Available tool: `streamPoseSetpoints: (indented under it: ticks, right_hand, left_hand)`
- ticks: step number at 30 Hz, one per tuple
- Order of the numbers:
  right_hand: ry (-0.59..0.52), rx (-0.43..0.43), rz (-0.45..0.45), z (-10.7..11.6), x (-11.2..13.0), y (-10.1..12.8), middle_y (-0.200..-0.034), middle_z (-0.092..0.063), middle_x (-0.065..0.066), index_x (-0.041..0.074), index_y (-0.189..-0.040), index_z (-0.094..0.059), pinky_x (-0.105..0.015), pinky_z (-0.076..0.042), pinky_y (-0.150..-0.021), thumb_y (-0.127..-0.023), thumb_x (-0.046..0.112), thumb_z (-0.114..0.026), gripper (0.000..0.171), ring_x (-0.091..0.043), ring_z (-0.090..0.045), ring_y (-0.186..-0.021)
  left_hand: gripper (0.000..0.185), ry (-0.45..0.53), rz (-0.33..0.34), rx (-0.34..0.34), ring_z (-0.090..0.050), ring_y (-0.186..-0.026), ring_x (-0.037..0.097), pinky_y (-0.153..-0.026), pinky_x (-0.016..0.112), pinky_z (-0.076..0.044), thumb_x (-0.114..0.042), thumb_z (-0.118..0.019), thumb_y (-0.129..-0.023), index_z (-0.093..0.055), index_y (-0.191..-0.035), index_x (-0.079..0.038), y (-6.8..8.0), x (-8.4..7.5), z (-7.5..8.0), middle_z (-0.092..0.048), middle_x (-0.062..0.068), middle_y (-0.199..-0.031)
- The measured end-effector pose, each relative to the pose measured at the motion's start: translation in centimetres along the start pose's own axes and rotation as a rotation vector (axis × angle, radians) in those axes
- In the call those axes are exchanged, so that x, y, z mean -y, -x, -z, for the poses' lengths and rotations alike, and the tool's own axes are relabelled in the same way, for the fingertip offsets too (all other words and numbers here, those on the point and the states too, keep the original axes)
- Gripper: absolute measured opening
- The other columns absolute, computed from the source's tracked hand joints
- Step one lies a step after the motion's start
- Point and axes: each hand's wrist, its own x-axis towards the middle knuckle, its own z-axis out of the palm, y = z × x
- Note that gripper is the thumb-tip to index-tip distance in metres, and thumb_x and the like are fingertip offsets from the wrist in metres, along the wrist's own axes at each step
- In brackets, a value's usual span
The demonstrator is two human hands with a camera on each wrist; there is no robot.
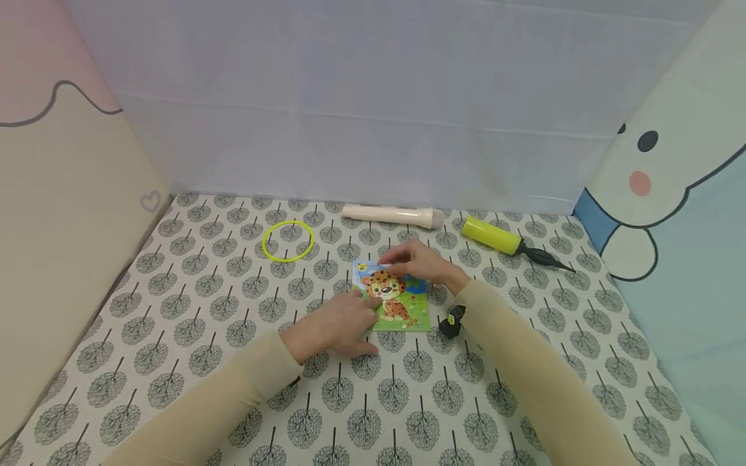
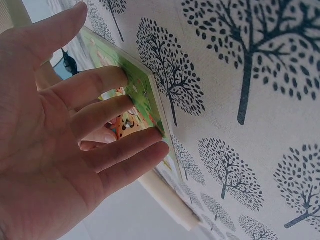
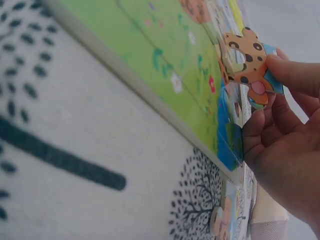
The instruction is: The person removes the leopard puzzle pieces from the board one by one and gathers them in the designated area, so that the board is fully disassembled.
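Observation:
A leopard jigsaw board lies flat on the tree-print cloth in the middle of the head view. My left hand rests on its near left edge, and in the left wrist view the fingers lie straight on the green board. At the board's far edge, my right hand pinches a spotted orange puzzle piece. That piece sits just above the board's surface in the right wrist view.
A yellow ring lies far left of the board. A cream tube and a yellow hand pump lie along the back wall. A small black object sits right of the board. Padded walls enclose the cloth.

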Motion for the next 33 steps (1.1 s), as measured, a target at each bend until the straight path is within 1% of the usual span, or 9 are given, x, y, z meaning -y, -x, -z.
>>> streamPoseSetpoints:
  ticks: [5, 8, 14, 18, 20, 23, 28, 29, 33]
  right_hand:
    - [0.151, -0.046, -0.013, -0.5, 0.5, -0.1, -0.103, -0.068, -0.002, 0.005, -0.113, -0.07, -0.032, -0.05, -0.08, -0.088, 0.008, -0.067, 0.025, -0.017, -0.061, -0.088]
    - [0.181, -0.054, -0.034, -0.6, 0.7, -0.1, -0.101, -0.068, 0.0, 0.005, -0.112, -0.07, -0.031, -0.05, -0.079, -0.087, 0.009, -0.069, 0.025, -0.015, -0.061, -0.087]
    - [0.117, -0.022, -0.03, -0.5, 0.8, -0.1, -0.099, -0.067, -0.004, 0.002, -0.11, -0.069, -0.032, -0.05, -0.077, -0.089, 0.006, -0.066, 0.022, -0.019, -0.06, -0.086]
    - [0.076, 0.015, -0.007, -0.2, 0.8, -0.1, -0.099, -0.067, -0.007, -0.001, -0.11, -0.067, -0.034, -0.05, -0.079, -0.089, 0.005, -0.065, 0.022, -0.021, -0.061, -0.087]
    - [0.055, 0.04, 0.002, -0.1, 0.7, -0.2, -0.101, -0.067, -0.009, -0.001, -0.11, -0.067, -0.035, -0.05, -0.082, -0.09, 0.006, -0.064, 0.021, -0.022, -0.061, -0.091]
    - [0.049, 0.073, 0.01, 0.1, 0.5, -0.2, -0.104, -0.067, -0.012, -0.002, -0.111, -0.066, -0.038, -0.049, -0.087, -0.091, 0.007, -0.064, 0.022, -0.025, -0.062, -0.096]
    - [0.045, 0.096, -0.007, 0.2, 0.5, -0.3, -0.107, -0.065, -0.019, -0.006, -0.114, -0.063, -0.041, -0.048, -0.088, -0.092, 0.006, -0.062, 0.025, -0.031, -0.061, -0.098]
    - [0.041, 0.098, -0.01, 0.2, 0.9, -0.2, -0.108, -0.064, -0.02, -0.007, -0.114, -0.063, -0.04, -0.048, -0.088, -0.092, 0.005, -0.061, 0.025, -0.032, -0.061, -0.098]
    - [0.025, 0.097, -0.01, 0.1, 1.2, 0.0, -0.105, -0.065, -0.018, -0.006, -0.112, -0.064, -0.038, -0.049, -0.088, -0.091, 0.005, -0.062, 0.023, -0.031, -0.061, -0.098]
  left_hand:
    - [0.042, -0.008, 0.003, 0.0, -0.056, -0.098, 0.028, -0.079, 0.037, -0.05, -0.061, -0.068, -0.077, -0.061, -0.067, -0.021, -0.1, 0.0, 0.1, -0.05, 0.008, -0.136]
    - [0.043, -0.011, 0.001, 0.0, -0.056, -0.094, 0.026, -0.078, 0.036, -0.05, -0.061, -0.068, -0.077, -0.06, -0.067, -0.021, -0.1, 0.0, 0.1, -0.052, 0.006, -0.132]
    - [0.044, -0.024, 0.0, -0.002, -0.057, -0.1, 0.029, -0.08, 0.037, -0.05, -0.063, -0.068, -0.076, -0.062, -0.068, -0.019, -0.1, 0.0, 0.1, -0.05, 0.009, -0.136]
    - [0.044, -0.031, -0.002, -0.003, -0.057, -0.102, 0.03, -0.083, 0.038, -0.05, -0.063, -0.068, -0.076, -0.063, -0.069, -0.019, -0.1, 0.0, 0.2, -0.049, 0.01, -0.138]
    - [0.044, -0.029, -0.004, -0.004, -0.057, -0.102, 0.03, -0.083, 0.038, -0.05, -0.063, -0.068, -0.076, -0.063, -0.069, -0.019, -0.1, 0.0, 0.3, -0.049, 0.01, -0.138]
    - [0.044, -0.024, -0.004, -0.006, -0.057, -0.101, 0.029, -0.082, 0.037, -0.05, -0.062, -0.068, -0.076, -0.063, -0.068, -0.02, -0.1, 0.0, 0.3, -0.05, 0.009, -0.137]
    - [0.044, -0.023, -0.006, -0.006, -0.057, -0.098, 0.028, -0.08, 0.036, -0.05, -0.063, -0.068, -0.075, -0.062, -0.067, -0.02, -0.1, 0.0, 0.2, -0.051, 0.009, -0.137]
    - [0.044, -0.024, -0.004, -0.005, -0.057, -0.098, 0.028, -0.081, 0.036, -0.05, -0.063, -0.068, -0.075, -0.062, -0.067, -0.02, -0.1, 0.0, 0.2, -0.05, 0.009, -0.137]
    - [0.044, -0.023, 0.002, 0.005, -0.057, -0.103, 0.03, -0.085, 0.039, -0.049, -0.063, -0.068, -0.076, -0.063, -0.069, -0.02, -0.1, 0.1, 0.1, -0.048, 0.009, -0.139]
